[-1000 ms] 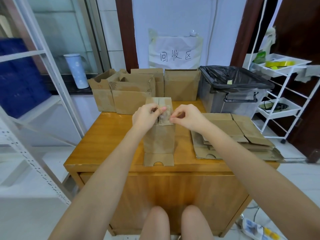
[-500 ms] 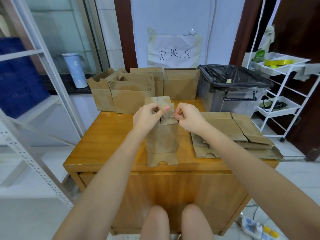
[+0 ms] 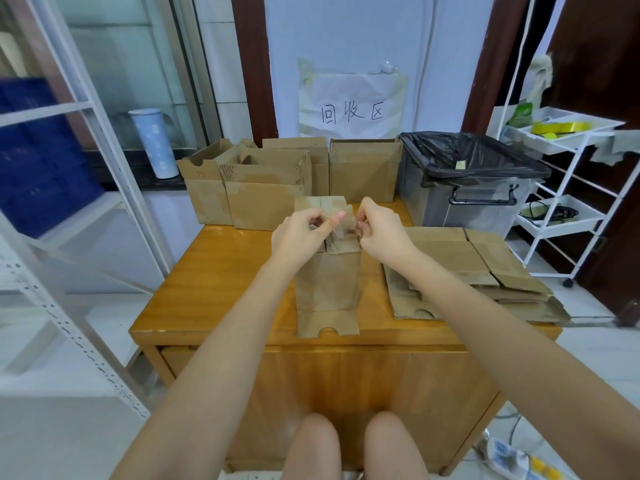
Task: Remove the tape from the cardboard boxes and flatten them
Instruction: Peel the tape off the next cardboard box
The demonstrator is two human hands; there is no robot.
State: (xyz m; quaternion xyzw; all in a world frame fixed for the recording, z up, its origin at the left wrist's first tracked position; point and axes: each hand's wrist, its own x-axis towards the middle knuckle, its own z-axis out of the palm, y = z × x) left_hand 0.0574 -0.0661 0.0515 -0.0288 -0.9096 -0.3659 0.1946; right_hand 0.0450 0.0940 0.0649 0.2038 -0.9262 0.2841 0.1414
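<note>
— At mid-desk (image 3: 214, 271), where was the box (image 3: 327, 282)?
— Upright; left hand (image 3: 299, 233) and right hand (image 3: 382, 230) both pinched its tape (image 3: 343, 225) at the top.
— Handling?
— Light, stiff cardboard; thin, clingy tape, probably best taken by its loose end.
</note>
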